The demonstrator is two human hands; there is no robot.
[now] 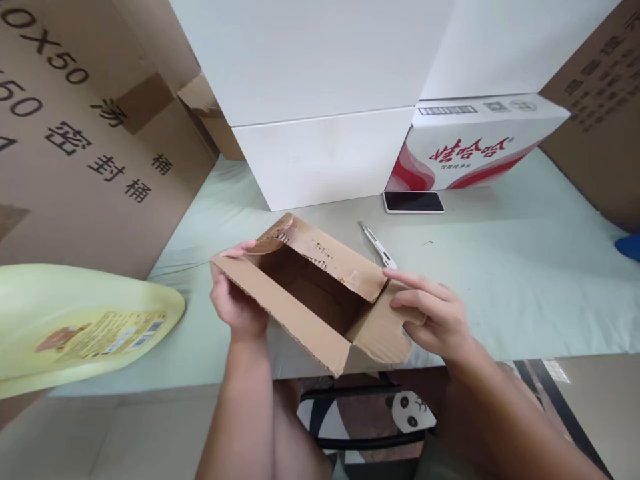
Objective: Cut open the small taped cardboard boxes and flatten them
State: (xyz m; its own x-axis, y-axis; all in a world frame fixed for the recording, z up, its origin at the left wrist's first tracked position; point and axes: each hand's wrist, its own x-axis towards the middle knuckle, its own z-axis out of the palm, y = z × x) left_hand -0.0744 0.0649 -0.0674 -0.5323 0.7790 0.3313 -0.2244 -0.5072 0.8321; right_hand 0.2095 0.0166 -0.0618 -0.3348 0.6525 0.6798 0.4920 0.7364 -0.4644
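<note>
Your left hand (237, 303) and right hand (433, 317) grip opposite ends of the open cardboard box (315, 293), fingers curled over its flaps, just in front of the phone (414, 201).

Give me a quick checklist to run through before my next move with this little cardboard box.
1. Left hand grips the cardboard box at its left end: ok.
2. Right hand holds the right flap: ok.
3. Top flaps open: ok.
4. Interior empty: cannot tell, the near wall hides part.
5. Knife lies unheld on the table just behind the right hand: ok; blade retracted: cannot tell.
6. Phone lies well behind the box: ok.
</note>
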